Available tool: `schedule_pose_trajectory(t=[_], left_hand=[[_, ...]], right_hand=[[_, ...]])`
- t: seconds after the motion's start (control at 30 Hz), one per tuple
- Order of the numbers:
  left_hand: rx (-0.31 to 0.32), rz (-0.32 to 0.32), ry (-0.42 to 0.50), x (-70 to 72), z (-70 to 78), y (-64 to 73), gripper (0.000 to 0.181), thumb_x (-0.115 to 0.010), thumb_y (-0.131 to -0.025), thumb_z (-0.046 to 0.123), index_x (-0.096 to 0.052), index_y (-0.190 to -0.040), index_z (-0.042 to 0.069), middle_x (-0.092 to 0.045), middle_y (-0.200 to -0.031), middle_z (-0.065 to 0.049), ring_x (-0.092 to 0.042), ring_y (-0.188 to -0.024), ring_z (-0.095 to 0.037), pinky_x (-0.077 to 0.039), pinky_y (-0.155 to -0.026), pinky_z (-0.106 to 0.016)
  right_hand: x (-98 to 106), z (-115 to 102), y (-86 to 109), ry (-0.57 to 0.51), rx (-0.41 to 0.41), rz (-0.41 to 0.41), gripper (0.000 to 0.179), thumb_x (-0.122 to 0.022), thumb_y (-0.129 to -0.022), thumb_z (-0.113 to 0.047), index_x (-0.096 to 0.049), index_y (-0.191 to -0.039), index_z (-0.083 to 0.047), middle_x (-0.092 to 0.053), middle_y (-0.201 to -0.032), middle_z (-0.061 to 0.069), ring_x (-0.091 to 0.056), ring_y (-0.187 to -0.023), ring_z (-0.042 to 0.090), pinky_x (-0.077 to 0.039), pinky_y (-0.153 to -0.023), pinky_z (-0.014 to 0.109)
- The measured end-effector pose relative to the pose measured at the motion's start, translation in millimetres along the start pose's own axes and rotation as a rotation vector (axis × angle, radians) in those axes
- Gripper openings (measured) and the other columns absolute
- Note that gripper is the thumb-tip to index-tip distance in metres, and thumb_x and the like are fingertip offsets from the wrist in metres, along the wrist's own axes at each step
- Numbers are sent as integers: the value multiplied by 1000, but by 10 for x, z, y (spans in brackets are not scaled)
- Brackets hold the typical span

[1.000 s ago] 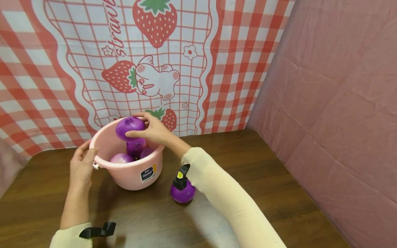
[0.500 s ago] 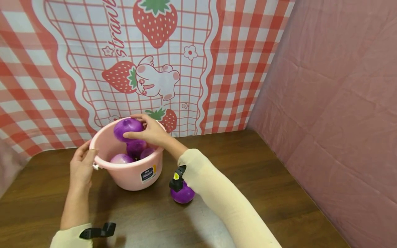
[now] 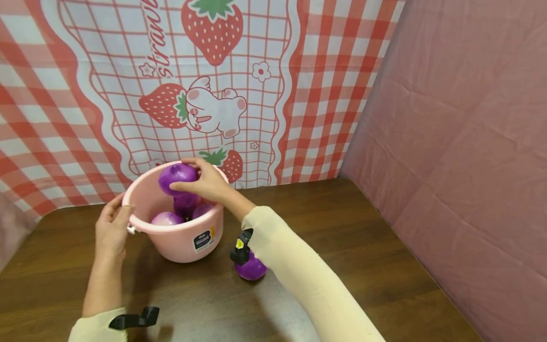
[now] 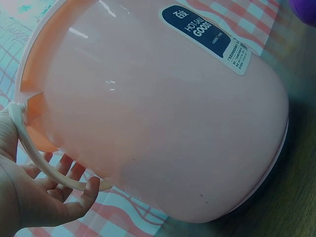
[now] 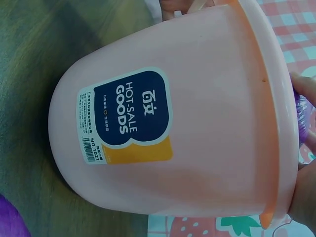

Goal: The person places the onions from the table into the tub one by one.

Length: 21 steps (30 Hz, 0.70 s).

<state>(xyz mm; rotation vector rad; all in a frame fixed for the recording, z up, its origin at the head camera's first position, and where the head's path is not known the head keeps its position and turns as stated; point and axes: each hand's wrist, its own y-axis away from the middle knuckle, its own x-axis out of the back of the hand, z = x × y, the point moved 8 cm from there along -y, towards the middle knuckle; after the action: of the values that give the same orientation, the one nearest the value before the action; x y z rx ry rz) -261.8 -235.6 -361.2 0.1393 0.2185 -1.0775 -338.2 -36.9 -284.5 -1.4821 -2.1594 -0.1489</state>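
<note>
My left hand point(image 3: 110, 232) grips the left rim of a pink plastic bucket point(image 3: 168, 243), its thumb over the edge. In the left wrist view the bucket's pale handle point(image 4: 43, 165) hangs across that hand's fingers. My right hand point(image 3: 211, 184) holds a purple onion point(image 3: 170, 176) between thumb and fingers, inside the bucket's mouth near the back rim. Below it lie several more purple onions point(image 3: 166, 219), one paler than the others. The right wrist view shows only a sliver of the held onion point(image 5: 302, 118) past the rim.
Another purple onion point(image 3: 251, 270) sits on the wooden table point(image 3: 363, 237) right of the bucket, partly behind the right wrist strap point(image 3: 241, 249). A strawberry-print cloth point(image 3: 218, 109) hangs close behind the bucket. Pink fabric point(image 3: 448, 142) hangs along the right side.
My right hand and the held onion have sunk slightly into the bucket, and the right forearm has shifted a little left. The left hand and the bucket stay where they were.
</note>
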Motion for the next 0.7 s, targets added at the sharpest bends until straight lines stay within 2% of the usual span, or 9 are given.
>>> schedule_pose_trajectory(t=[0.7], left_hand=[[4,4,25,0,-7,-3,23,-56,-88,8,-59,-102,27,-63,-83,17,-57,-77,3,-46,-63,-7]], right_hand=[[-19,11,5,137,-1,-5,69,-79,-73,-39,-50,-132,-18,-57,-125,4,-57,-108,14,-49,-86,21]])
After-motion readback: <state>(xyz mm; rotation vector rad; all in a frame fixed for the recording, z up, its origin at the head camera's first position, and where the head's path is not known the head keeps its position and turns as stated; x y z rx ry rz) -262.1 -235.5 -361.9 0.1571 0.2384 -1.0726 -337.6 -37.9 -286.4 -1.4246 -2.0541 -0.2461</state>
